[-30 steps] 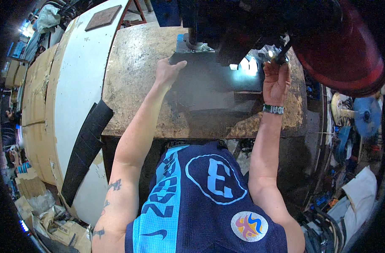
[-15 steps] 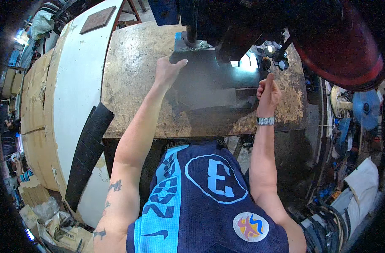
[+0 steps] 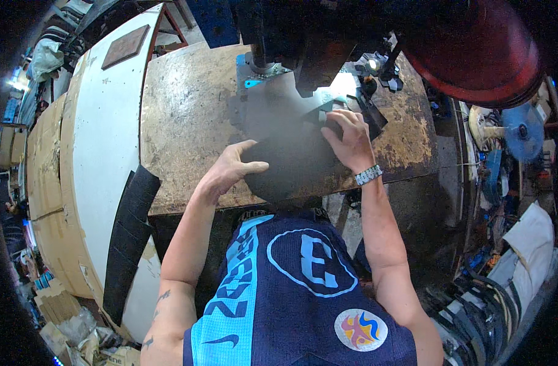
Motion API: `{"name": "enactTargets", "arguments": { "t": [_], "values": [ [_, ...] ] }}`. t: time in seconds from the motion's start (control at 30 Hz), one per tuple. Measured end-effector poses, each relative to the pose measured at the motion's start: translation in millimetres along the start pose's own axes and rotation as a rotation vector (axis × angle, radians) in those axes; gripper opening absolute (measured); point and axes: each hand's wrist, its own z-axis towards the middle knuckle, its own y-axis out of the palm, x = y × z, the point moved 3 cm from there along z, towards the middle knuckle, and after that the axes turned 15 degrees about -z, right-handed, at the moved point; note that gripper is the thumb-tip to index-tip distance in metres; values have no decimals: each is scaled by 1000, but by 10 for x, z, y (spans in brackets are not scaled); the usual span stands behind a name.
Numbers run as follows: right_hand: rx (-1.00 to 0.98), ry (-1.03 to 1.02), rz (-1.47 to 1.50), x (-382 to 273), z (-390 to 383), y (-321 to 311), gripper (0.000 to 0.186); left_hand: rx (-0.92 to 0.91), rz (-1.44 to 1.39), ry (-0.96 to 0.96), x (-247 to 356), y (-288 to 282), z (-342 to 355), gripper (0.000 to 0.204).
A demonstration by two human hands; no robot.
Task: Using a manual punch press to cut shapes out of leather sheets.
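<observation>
A dark grey flexible-looking sheet point(image 3: 279, 165), partly smeared by motion, lies askew on the worn wooden table point(image 3: 184, 91) under a dark overhead machine point(image 3: 291, 24). My left hand point(image 3: 233, 165) grips its left edge between thumb and fingers. My right hand point(image 3: 350, 135) has curled fingers at the sheet's upper right edge; their tips are hard to make out. Behind the sheet, a metal machine plate with a blue patch point(image 3: 252, 83) sits beside a bright work light point(image 3: 373, 64) and black fittings.
A white board point(image 3: 102, 116) bearing a brown rectangle point(image 3: 125, 47), cardboard point(image 3: 50, 201) and a black curved strip point(image 3: 126, 244) lie left. A large red machine housing point(image 3: 471, 55) hangs upper right. A blue fan point(image 3: 523, 131), cables and clutter crowd the right side.
Both hands have shifted: the left down toward me, the right from below the lamp leftward onto the sheet. The sheet has slid toward me and turned.
</observation>
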Motion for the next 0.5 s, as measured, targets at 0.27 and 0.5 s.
{"name": "enactTargets", "arguments": {
  "t": [0.27, 0.5],
  "values": [
    [156, 141, -133, -178, 151, 50, 33, -204, 404, 139, 32, 283, 215, 31],
    [-166, 453, -229, -257, 640, 630, 76, -174, 436, -33, -8, 385, 39, 48]
  ]
}}
